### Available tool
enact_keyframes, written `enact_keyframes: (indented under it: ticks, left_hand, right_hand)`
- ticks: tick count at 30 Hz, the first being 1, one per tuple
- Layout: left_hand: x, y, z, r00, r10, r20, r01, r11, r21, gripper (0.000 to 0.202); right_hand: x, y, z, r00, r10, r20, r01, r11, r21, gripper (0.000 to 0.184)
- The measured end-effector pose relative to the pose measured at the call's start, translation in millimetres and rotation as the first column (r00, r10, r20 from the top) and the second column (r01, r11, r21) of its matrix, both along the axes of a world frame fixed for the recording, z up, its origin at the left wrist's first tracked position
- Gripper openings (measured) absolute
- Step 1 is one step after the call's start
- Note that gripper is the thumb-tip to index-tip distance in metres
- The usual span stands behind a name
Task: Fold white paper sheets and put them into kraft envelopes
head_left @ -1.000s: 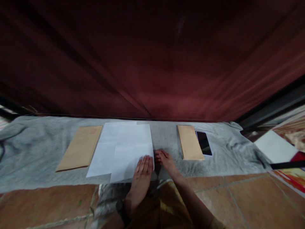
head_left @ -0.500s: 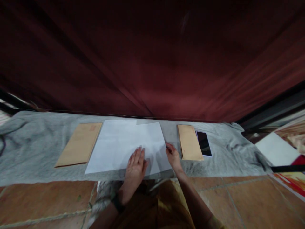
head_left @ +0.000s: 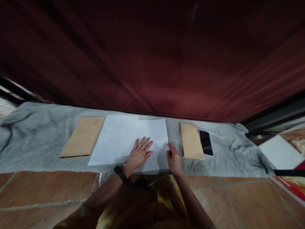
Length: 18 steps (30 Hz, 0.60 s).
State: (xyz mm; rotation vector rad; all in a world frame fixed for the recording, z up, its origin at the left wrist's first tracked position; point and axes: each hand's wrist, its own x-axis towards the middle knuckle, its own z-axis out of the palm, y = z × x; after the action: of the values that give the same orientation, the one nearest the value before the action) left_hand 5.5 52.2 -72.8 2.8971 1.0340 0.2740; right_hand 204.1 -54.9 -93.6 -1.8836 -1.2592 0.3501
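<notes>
The white paper [head_left: 119,140] lies straight ahead of the person on a grey cloth [head_left: 35,140] spread over the tiled floor [head_left: 238,197]; its long axis runs left to right across the body, and its near edge sits close to the cloth's near border. Whether it is one creased sheet or two overlapped I cannot tell (a small step shows along the far edge).

The left hand [head_left: 139,153] rests palm down on the near right part of the paper, fingers spread and pointing away and a little to the right; a dark wristband [head_left: 119,172] shows at the wrist. The right hand [head_left: 173,158] sits at the paper's right edge, fingers loosely curled with the tips touching that edge or just beside it; whether it pinches the sheet I cannot tell. The two hands are near each other, so both are on the paper's right half and the left half lies bare.

A brown envelope [head_left: 83,140] lies just beside the paper's left edge, well apart from both hands; a second brown envelope [head_left: 191,140] lies just right of the right hand, with a dark phone [head_left: 205,142] along its far side; both envelopes have their long axes running away from the person. A dark red curtain [head_left: 152,63] hangs behind the cloth.
</notes>
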Motion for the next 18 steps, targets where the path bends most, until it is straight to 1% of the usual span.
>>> enact_keyframes:
  ticks: [4,7,9,13,15,18]
  left_hand:
    - [5.8,6.3,4.6,0.995,-0.103,-0.016,0.103,0.995,0.003,0.050]
    - [9.9,6.6,4.7,0.985,-0.164,-0.046,0.164,0.986,-0.001,0.050]
    - [11.9,5.2,3.7,0.982,-0.179,-0.068,0.179,0.984,-0.010,0.050]
    - [13.4,2.1,2.6,0.980,-0.180,-0.080,0.179,0.984,-0.028,0.051]
    - [13.6,0.8,2.4,0.979,-0.184,-0.082,0.182,0.983,-0.032,0.051]
    - [14.2,-0.6,0.7,0.977,-0.199,-0.072,0.197,0.980,-0.036,0.051]
  right_hand:
    - [4.5,-4.8,-4.2,1.000,-0.009,0.021,0.009,1.000,-0.018,0.043]
    - [8.6,1.6,-3.4,0.999,-0.029,0.035,0.031,0.998,-0.048,0.044]
    - [12.7,12.0,0.1,0.998,-0.042,0.047,0.046,0.995,-0.090,0.044]
    - [23.2,39.5,9.3,0.996,-0.014,0.083,0.032,0.977,-0.211,0.045]
    - [29.3,52.4,11.7,0.996,-0.029,0.084,0.050,0.965,-0.256,0.042]
    - [38.3,67.7,11.2,0.996,-0.069,0.047,0.080,0.953,-0.291,0.034]
